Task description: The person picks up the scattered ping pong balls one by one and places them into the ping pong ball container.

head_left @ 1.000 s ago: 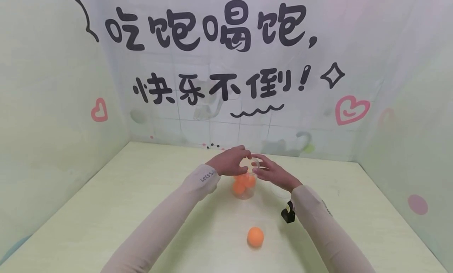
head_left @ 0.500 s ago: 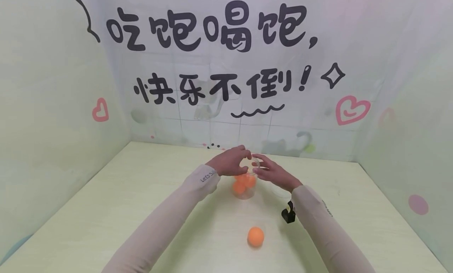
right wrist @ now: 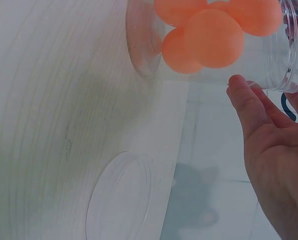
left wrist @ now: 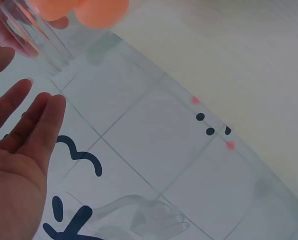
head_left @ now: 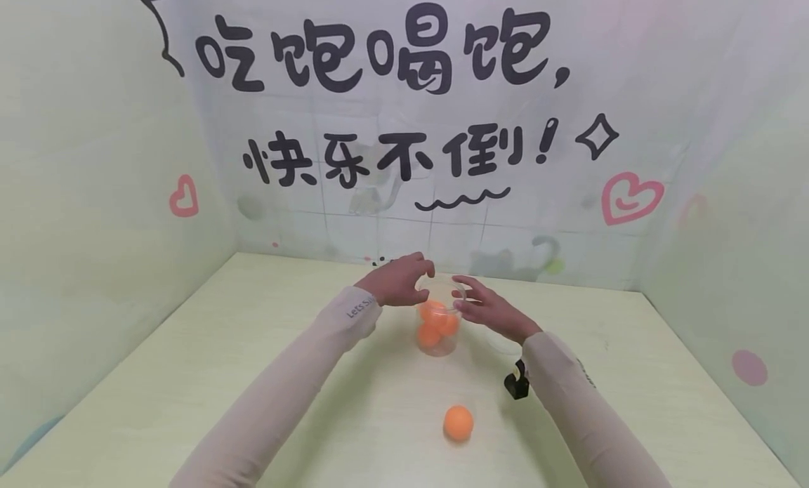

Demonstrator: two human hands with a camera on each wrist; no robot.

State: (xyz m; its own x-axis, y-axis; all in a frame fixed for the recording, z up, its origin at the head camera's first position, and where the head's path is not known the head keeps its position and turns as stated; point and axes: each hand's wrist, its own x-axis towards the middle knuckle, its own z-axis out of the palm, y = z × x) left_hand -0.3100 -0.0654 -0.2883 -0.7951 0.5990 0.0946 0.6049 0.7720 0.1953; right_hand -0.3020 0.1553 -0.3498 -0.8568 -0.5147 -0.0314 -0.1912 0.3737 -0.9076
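I see a clear plastic jar [head_left: 437, 326] standing upright on the table [head_left: 189, 376] between my two hands, with several orange balls [head_left: 433, 324] stacked inside it. My left hand [head_left: 397, 281] hovers at the jar's far left rim, fingers spread and loosely curved, gripping nothing; in the left wrist view they are off the wall. My right hand [head_left: 488, 309] sits at the right side of the rim, fingers extended; in the right wrist view the thumb [right wrist: 248, 102] lies against the jar wall [right wrist: 268, 60] near the threaded mouth, though I cannot tell whether it presses.

I judge the jar light, thin-walled and slick, likely to slide or tip if pushed high up, and the balls very light and bouncy. The steadiest hold would be around the body below the threads, one hand each side.

A loose orange ball [head_left: 458, 423] lies nearer to me than both hands, free to roll. A clear lid [right wrist: 121, 200] lies flat just to the right of the jar, under my right forearm. A small black clip [head_left: 515, 383] hangs by my right sleeve [head_left: 569, 397].

Walls close in behind and on both sides; the open room is toward me and to the left.
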